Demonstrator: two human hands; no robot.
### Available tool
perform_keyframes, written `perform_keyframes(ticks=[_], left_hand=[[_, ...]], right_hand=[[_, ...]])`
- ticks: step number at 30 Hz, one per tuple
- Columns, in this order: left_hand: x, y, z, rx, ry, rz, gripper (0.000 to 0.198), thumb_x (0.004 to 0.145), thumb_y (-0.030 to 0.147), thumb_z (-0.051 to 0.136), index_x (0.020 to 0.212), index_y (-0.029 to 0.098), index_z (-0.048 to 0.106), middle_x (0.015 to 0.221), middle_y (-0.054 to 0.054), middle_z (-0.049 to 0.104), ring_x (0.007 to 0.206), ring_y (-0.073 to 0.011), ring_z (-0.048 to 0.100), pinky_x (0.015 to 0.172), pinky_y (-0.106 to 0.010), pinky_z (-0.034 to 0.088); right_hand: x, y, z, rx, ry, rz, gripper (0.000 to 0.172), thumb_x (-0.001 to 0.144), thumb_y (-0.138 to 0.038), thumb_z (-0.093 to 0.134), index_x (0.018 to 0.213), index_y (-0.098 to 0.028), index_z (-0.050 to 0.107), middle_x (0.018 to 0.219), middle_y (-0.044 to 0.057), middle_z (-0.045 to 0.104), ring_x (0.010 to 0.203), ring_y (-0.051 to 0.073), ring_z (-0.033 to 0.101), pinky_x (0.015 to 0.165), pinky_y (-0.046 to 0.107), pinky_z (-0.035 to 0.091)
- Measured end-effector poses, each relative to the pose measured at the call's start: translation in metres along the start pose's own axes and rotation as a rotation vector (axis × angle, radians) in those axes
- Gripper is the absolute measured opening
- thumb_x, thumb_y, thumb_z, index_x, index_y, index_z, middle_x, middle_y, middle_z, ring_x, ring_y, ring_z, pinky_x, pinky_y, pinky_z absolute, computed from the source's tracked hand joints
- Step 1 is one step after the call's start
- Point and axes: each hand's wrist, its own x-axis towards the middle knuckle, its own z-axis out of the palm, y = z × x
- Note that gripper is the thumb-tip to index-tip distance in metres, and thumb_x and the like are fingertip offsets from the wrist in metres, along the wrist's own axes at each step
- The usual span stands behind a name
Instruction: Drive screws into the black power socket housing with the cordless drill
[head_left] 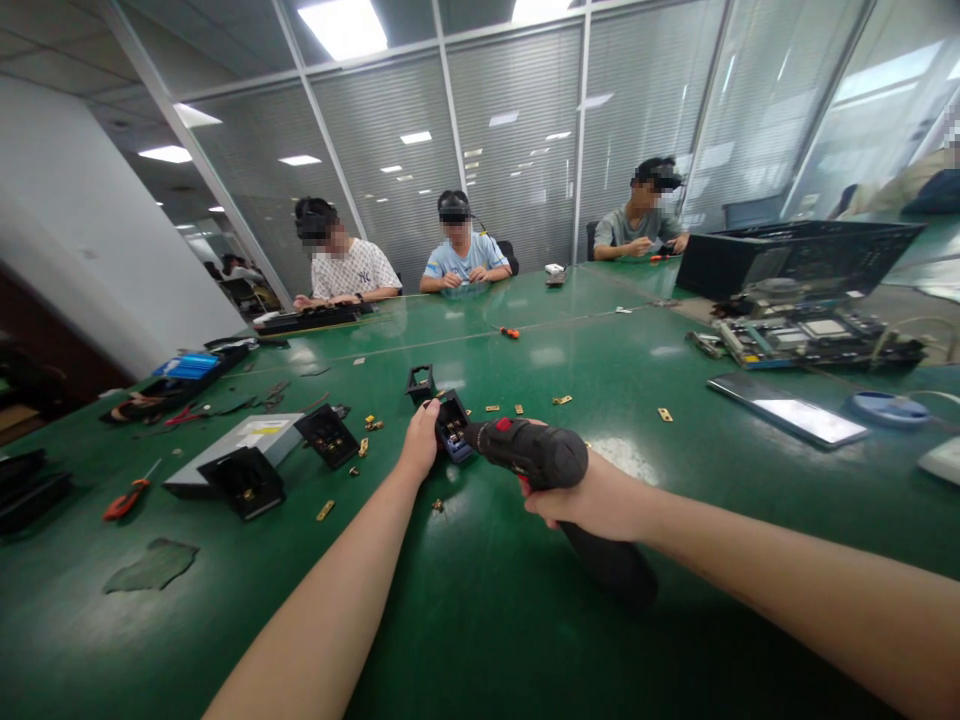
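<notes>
My left hand [422,440] grips the side of a small black plastic housing [453,425] with metal parts inside it. Wrapped round the handle of a black cordless drill [531,450] is my right hand [592,500]. The drill's front end points left at the housing; whether its bit touches the metal parts I cannot tell. Behind the housing stands a black square frame [421,383]. Small brass pieces [562,400] lie scattered around on the green table [465,640]. To the left are two more black housings, one upright [327,437] and one tilted [242,482].
A silver metal box [247,450], an orange screwdriver [129,499] and a dark green scrap [152,566] lie left. On the right are a phone [787,408], a circuit board [817,335] and a black computer case [795,260]. Several people [465,255] sit across the table.
</notes>
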Motion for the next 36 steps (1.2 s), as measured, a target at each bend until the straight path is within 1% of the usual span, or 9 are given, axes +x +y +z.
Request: perform_keyframes(ticks=[3, 7, 12, 18, 25, 36], left_hand=[[-0.0009, 0.0024, 0.0005, 0.003, 0.005, -0.014, 0.049, 0.081, 0.064, 0.052, 0.097, 0.019, 0.061, 0.079, -0.003, 0.065, 0.067, -0.0196, 0.063, 0.055, -0.030, 0.051], [-0.0022, 0.0045, 0.0012, 0.000, -0.019, 0.015, 0.048, 0.082, 0.062, 0.052, 0.098, 0.018, 0.061, 0.079, -0.002, 0.064, 0.067, -0.0189, 0.063, 0.055, -0.029, 0.051], [-0.0016, 0.0036, 0.0011, 0.010, -0.004, 0.014, 0.049, 0.081, 0.063, 0.052, 0.099, 0.018, 0.062, 0.079, -0.003, 0.065, 0.066, -0.0192, 0.063, 0.055, -0.030, 0.050], [-0.0004, 0.0002, 0.0002, -0.016, -0.026, 0.031, 0.046, 0.082, 0.061, 0.053, 0.098, 0.018, 0.062, 0.080, -0.002, 0.064, 0.068, -0.0186, 0.062, 0.055, -0.028, 0.050], [-0.0017, 0.0026, 0.0014, 0.000, 0.006, 0.019, 0.045, 0.082, 0.061, 0.054, 0.093, 0.019, 0.061, 0.076, -0.001, 0.063, 0.064, -0.0164, 0.061, 0.053, -0.026, 0.049], [0.0012, -0.0017, -0.0014, 0.012, -0.016, 0.033, 0.048, 0.082, 0.063, 0.052, 0.097, 0.019, 0.063, 0.079, -0.002, 0.063, 0.066, -0.0179, 0.062, 0.052, -0.027, 0.049]], right_hand=[[-0.0002, -0.0018, -0.0004, 0.018, 0.010, 0.007, 0.058, 0.062, -0.003, 0.058, 0.117, -0.021, 0.049, 0.066, -0.008, 0.055, 0.047, 0.009, 0.053, 0.046, 0.021, 0.044], [0.0002, -0.0024, -0.0002, 0.014, 0.004, 0.001, 0.061, 0.062, -0.002, 0.057, 0.119, -0.020, 0.048, 0.065, -0.008, 0.055, 0.047, 0.009, 0.052, 0.045, 0.021, 0.044], [0.0000, -0.0027, -0.0004, -0.012, 0.000, 0.012, 0.056, 0.062, -0.001, 0.056, 0.114, -0.020, 0.049, 0.064, -0.008, 0.055, 0.047, 0.009, 0.053, 0.045, 0.020, 0.043], [0.0005, -0.0013, -0.0002, 0.028, -0.007, -0.005, 0.060, 0.062, -0.002, 0.057, 0.118, -0.021, 0.047, 0.066, -0.008, 0.054, 0.047, 0.010, 0.052, 0.045, 0.021, 0.043], [-0.0002, -0.0025, 0.0001, -0.003, -0.011, -0.006, 0.063, 0.063, 0.000, 0.055, 0.121, -0.021, 0.043, 0.064, -0.009, 0.053, 0.046, 0.009, 0.051, 0.044, 0.020, 0.043], [-0.0004, -0.0053, -0.0003, -0.021, -0.012, 0.003, 0.066, 0.063, 0.003, 0.055, 0.124, -0.020, 0.042, 0.062, -0.010, 0.053, 0.047, 0.009, 0.051, 0.044, 0.019, 0.042]])
